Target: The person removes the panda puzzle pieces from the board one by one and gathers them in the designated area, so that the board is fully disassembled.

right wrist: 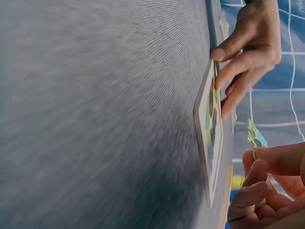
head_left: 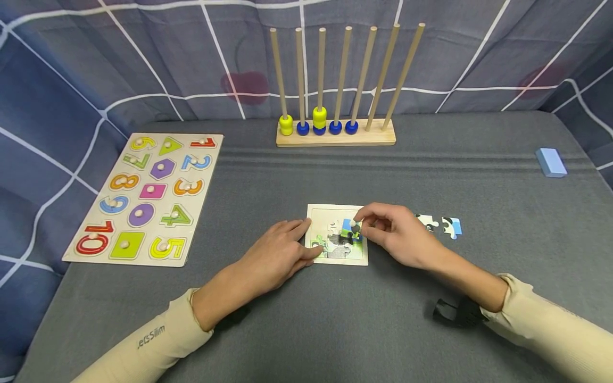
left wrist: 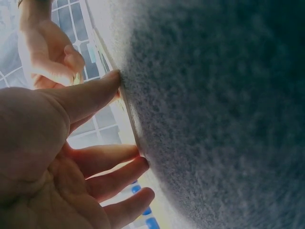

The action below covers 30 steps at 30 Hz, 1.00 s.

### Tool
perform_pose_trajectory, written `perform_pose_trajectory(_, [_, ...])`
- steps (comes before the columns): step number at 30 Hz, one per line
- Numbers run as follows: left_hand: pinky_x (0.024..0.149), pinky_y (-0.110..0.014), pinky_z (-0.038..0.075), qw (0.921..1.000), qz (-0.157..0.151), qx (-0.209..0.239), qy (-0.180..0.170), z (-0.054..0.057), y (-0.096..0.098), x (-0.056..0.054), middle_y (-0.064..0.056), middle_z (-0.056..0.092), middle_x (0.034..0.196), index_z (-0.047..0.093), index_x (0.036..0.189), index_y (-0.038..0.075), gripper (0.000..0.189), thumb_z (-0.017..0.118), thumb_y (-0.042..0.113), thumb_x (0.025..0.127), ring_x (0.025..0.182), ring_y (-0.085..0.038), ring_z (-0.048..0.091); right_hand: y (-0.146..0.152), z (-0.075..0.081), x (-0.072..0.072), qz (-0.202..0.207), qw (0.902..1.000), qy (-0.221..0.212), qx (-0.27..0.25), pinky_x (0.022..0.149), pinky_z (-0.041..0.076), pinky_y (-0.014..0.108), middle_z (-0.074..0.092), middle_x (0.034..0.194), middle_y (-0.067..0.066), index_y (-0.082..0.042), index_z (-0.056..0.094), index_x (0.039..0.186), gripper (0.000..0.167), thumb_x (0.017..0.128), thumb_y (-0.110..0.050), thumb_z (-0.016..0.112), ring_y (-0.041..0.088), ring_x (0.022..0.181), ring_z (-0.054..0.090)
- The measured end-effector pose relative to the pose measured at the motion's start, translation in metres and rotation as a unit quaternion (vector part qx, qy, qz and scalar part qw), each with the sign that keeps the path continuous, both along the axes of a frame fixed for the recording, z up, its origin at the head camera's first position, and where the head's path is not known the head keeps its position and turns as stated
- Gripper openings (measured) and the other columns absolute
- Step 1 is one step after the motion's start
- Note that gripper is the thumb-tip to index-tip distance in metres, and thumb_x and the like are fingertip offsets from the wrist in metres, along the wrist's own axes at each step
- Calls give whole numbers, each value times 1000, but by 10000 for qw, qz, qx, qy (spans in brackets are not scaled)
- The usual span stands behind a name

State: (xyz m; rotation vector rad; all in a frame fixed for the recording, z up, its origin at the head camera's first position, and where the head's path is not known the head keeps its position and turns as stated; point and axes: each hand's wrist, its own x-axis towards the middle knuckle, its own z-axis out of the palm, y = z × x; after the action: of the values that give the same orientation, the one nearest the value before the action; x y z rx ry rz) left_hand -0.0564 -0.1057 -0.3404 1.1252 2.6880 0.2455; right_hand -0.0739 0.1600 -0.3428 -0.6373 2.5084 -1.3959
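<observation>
A small square jigsaw tray (head_left: 320,214) lies on the table between my hands, with several pieces set in its lower part. My left hand (head_left: 275,258) rests at its left edge; the thumb touches the lower left corner area and the other fingers lie along the side, fairly straight. Over the tray's right side, my right hand (head_left: 404,236) pinches a green and blue jigsaw piece (right wrist: 256,134) between thumb and forefinger. The right wrist view has this piece raised off the tray. Two loose panda-patterned pieces, one white and black (head_left: 428,221), one with blue (head_left: 452,227), lie beyond my right hand.
A number-and-shape peg board (head_left: 158,213) lies on the left. At the back stands a wooden rod stand (head_left: 335,139) with yellow and blue beads. A light blue block (head_left: 552,163) sits far right. Checked cloth (head_left: 167,53) hangs behind the grey table.
</observation>
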Motion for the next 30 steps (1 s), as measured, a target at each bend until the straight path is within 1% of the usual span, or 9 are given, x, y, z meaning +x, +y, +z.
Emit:
perform_pose_trajectory(8, [107, -53, 37, 10000, 3, 97, 23, -1, -1, 1, -25, 46, 144, 70, 126, 18, 31, 64, 26, 97, 130, -39, 48, 32, 3, 14, -321, 9985, -40, 432, 57, 43, 25, 63, 82, -2, -14, 71, 104, 15, 94, -4, 66, 12, 63, 52])
perform_pose_trajectory(13, [106, -53, 38, 9999, -12, 139, 55, -1, -2, 2, -26, 47, 144, 70, 126, 18, 31, 65, 26, 97, 130, -39, 48, 48, -2, 24, -385, 9989, -85, 243, 59, 45, 22, 64, 82, 0, -11, 71, 103, 15, 94, -2, 65, 11, 66, 54])
perform_pose_trajectory(16, [106, -53, 38, 9998, -27, 164, 56, -1, -2, 2, -26, 46, 144, 70, 126, 18, 31, 65, 26, 97, 130, -39, 48, 55, -5, 28, -468, 9986, 1, 258, 59, 44, 21, 64, 82, -2, -11, 71, 101, 16, 92, 1, 64, 10, 65, 54])
perform_pose_trajectory(23, [106, -53, 38, 9998, -46, 159, 92, -1, -3, 1, -27, 46, 144, 70, 126, 18, 30, 65, 25, 97, 130, -40, 48, 65, -13, 30, -637, 9962, 204, 562, 55, 42, 21, 61, 78, -4, -10, 71, 99, 18, 90, 4, 65, 7, 59, 51])
perform_pose_trajectory(30, [105, -54, 38, 9998, -26, 211, 56, -2, -2, 1, -27, 46, 144, 71, 125, 17, 30, 66, 25, 96, 130, -40, 47, 65, -14, 29, -752, 9937, 206, 808, 55, 41, 22, 60, 77, -5, -9, 72, 98, 19, 85, 5, 70, 7, 59, 51])
